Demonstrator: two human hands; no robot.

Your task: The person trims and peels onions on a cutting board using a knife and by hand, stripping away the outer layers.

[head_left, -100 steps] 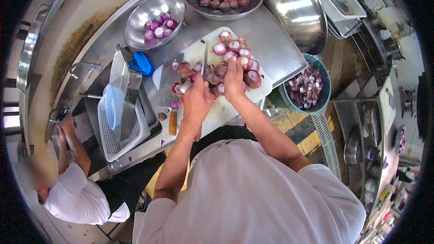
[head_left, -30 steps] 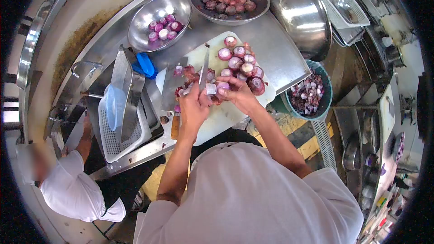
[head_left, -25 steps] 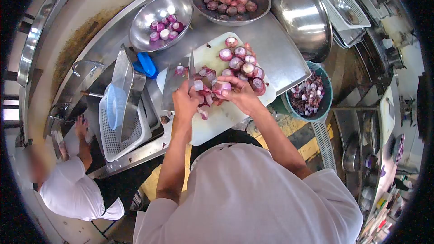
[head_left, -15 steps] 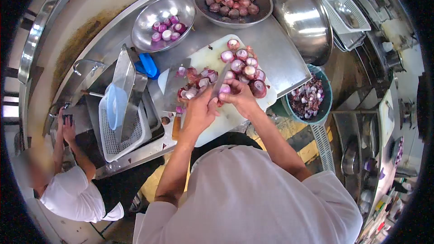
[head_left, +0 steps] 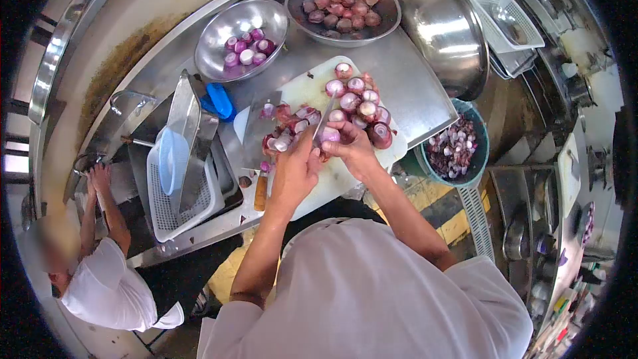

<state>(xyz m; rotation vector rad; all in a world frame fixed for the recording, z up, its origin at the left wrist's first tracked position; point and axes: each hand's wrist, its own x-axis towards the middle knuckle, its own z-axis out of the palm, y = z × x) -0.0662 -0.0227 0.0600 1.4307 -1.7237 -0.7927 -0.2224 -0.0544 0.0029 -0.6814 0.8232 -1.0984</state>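
At my far left on the bench (head_left: 407,76), the bowl (head_left: 216,43) holds peeled onions (head_left: 246,56), a good measure for how clean a finished one looks. Next, the cleaver (head_left: 251,136) lies at the left of the board (head_left: 342,176), its handle towards me; I do well to hold my forearm clear of it. Beside it, the scraps (head_left: 292,123) sit close to my work, so pushing them aside would help me see.

My left hand (head_left: 297,165) is closed round the knife (head_left: 325,117), blade pointing up and away. The onion (head_left: 329,134) is just right of the blade, over the board; whether the edge touches it I can't tell. My right hand (head_left: 351,151) grips it between thumb and fingers. Short, light strokes seem best, with fingertips tucked off the edge, since loose skin may slip.

Further right, cut onions (head_left: 362,103) crowd near my knuckles, then the bin (head_left: 486,149).
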